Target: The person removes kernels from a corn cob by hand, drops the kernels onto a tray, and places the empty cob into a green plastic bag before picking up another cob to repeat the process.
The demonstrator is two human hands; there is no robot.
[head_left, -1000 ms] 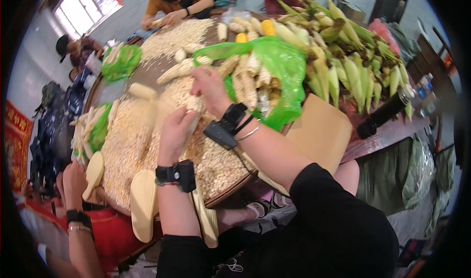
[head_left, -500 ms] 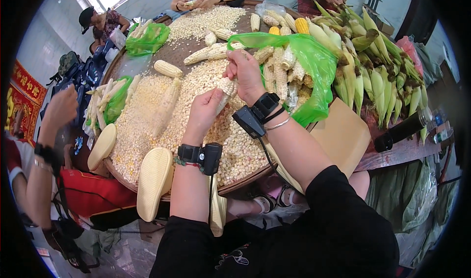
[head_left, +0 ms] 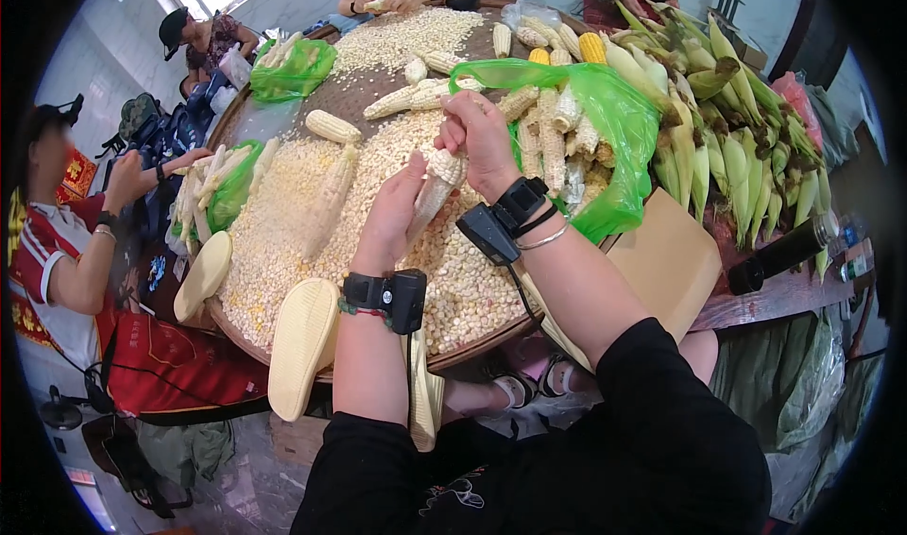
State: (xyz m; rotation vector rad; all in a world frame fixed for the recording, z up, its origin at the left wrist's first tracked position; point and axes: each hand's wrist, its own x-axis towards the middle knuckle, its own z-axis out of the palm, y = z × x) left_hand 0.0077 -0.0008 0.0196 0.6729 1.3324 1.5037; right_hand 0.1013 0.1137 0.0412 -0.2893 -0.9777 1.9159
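Observation:
My left hand (head_left: 397, 204) is closed around a pale, partly stripped corn cob (head_left: 432, 198), tilted with its upper end toward my right hand. Curled into a near fist, my right hand (head_left: 480, 143) presses against that upper end; its fingertips are partly hidden. Below both hands spreads a heap of loose white and yellowish corn kernels (head_left: 378, 171) on a large round woven tray (head_left: 364, 91). Just right of my right hand, an open green plastic bag (head_left: 631, 129) holds several stripped cobs (head_left: 551, 148). More pale cobs (head_left: 406, 99) lie beyond my hands.
Pale yellow slipper soles (head_left: 302, 351) line the tray's near rim. A cardboard piece (head_left: 666, 261) lies right, near a dark bottle (head_left: 789, 252). Husked corn (head_left: 732, 162) piles at far right. Co-workers sit around, one at left (head_left: 71, 261); another's hands (head_left: 406, 0) hold corn at the far side.
The cob is tilted slightly differently between my hands, and the whole view has shifted slightly. At left, the co-worker has moved farther away, an arm now reaching toward the cobs by the green bag.

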